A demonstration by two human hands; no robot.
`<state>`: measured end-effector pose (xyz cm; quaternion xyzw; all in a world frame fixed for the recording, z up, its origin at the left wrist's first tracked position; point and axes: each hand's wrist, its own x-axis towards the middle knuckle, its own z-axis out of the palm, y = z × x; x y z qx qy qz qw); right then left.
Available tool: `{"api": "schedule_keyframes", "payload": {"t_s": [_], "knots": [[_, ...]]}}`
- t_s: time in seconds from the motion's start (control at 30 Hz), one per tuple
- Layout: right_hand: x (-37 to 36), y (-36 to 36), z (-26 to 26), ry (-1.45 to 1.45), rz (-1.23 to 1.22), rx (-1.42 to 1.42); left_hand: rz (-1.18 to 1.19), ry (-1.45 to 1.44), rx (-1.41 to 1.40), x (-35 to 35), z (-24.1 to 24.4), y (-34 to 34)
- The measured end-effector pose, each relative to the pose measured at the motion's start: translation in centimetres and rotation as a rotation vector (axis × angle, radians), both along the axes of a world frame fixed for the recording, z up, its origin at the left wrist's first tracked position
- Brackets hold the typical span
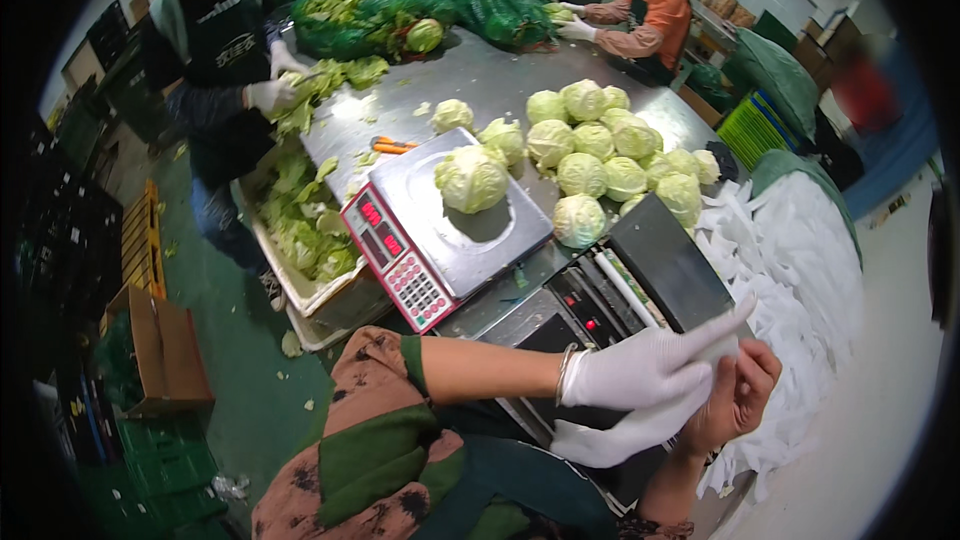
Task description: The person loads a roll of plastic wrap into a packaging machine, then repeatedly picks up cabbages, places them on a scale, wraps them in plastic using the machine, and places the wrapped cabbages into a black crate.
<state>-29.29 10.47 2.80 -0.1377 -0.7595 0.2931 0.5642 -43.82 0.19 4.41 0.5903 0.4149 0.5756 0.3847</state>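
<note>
My left hand, in a white glove, reaches across the wrapping machine with a bangle at its wrist. My bare right hand meets its fingers and pinches thin white material there; a second white glove hangs loose below the left hand. A cabbage head rests on the metal pan of a red digital scale. Behind the machine lies a pile of cabbage heads. An orange utility knife lies beyond the scale.
A co-worker at the left handles leaves above a bin of cabbage leaves. Another co-worker stands across the metal table, near green mesh sacks. White strips of material are heaped at the right. A cardboard box stands on the floor.
</note>
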Motion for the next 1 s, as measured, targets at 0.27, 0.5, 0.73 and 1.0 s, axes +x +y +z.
{"api": "schedule_keyframes", "payload": {"t_s": [0.27,0.5,0.73,1.0], "knots": [[-5.9,-1.3,-0.7,-0.161,0.143,0.179,-0.087,-0.544,-0.142,-2.7,-6.9,-2.2],[-8.4,-3.0,-6.7,-0.448,0.911,-1.193,0.345,-1.057,-0.002,-9.0,-10.2,-6.2],[-10.9,-3.1,-6.8,-0.3,1.055,-1.163,-0.042,-0.987,-0.495,-11.3,-13.6,-13.6],[-17.1,-7.7,-5.1,-0.706,0.74,-1.024,0.374,-0.22,-0.644,-17.8,-17.2,-18.7]]}}
